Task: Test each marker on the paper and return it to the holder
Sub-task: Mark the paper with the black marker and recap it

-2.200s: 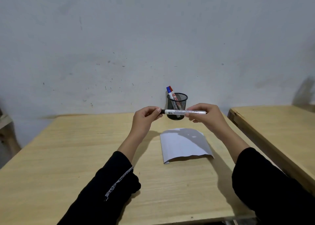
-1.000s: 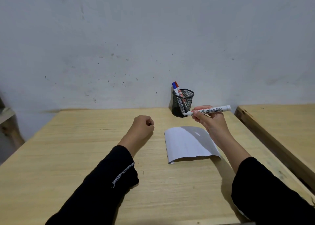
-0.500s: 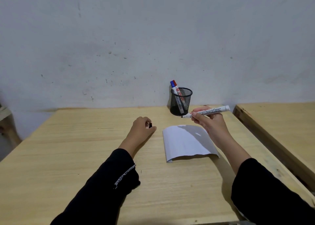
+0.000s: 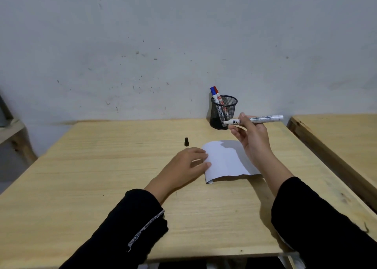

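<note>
Pale wooden table (image 4: pixel 102 187), white paper (image 4: pixel 226 160), black cap (image 4: pixel 186 142), mesh holder (image 4: pixel 223 113) at back edge

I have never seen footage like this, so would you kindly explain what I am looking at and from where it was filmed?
There is no machine here: a person wears a wide-angle camera on the head, looking forward and down at their own two bare hands over a pale wooden table. The right hand holds an uncapped white marker with black print above a curled sheet of white paper. The left hand rests at the paper's left edge, fingers open. The marker's small black cap stands on the table beyond that hand. Against the wall, a black wire-mesh holder contains two more markers, capped blue and red.
</note>
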`<state>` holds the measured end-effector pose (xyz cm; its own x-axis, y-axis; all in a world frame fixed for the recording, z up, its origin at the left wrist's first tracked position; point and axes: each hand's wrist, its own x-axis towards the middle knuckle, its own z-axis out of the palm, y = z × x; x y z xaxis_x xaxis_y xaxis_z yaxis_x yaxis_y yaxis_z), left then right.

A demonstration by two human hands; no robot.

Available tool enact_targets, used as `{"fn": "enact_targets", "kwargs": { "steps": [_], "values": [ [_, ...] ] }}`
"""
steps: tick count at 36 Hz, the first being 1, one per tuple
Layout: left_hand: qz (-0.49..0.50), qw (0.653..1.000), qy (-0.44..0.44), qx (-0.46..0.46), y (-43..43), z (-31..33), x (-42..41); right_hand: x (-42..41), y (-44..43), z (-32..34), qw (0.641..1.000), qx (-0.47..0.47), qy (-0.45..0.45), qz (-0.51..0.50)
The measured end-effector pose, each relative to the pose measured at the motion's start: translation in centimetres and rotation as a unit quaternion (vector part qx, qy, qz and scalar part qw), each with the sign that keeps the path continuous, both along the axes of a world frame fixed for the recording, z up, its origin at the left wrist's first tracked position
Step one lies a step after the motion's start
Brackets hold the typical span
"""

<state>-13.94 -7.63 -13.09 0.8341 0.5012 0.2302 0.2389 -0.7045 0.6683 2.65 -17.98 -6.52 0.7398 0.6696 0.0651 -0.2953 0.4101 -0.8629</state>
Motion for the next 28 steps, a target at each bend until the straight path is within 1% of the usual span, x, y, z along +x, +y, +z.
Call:
{"fn": "enact_targets", "kwargs": {
  "steps": [2,5,9,12,16,20,28],
  "values": [
    [-0.002,1.0,0.021,-0.008,-0.2,-0.4,0.0,-0.4,0.8,-0.3,1.0,-0.01,-0.015,0.005],
    [-0.002,0.999,0.027,-0.033,-0.3,-0.5,0.1,-1.1,2.0,-1.0,0.997,-0.043,-0.069,0.016],
    [0.003,0.999,0.03,-0.045,-0.4,-0.5,0.1,-1.9,3.7,-2.4,0.985,-0.115,-0.125,0.005],
    [0.006,0.999,0.036,-0.04,-0.5,-0.4,0.0,-2.5,4.6,-3.4,0.982,-0.143,-0.124,-0.01],
    [0.01,0.999,0.048,-0.014,-0.8,-0.2,-0.1,-3.4,4.9,-4.2,0.983,-0.146,-0.109,-0.021],
    [0.013,0.998,0.065,0.02,-0.9,0.0,-0.2,-3.4,5.1,-4.5,0.979,-0.155,-0.122,-0.046],
    [0.016,0.995,0.085,0.047,-0.8,-0.1,-0.1,-3.3,5.4,-5.0,0.97,-0.176,-0.165,-0.036]
  ]
}}
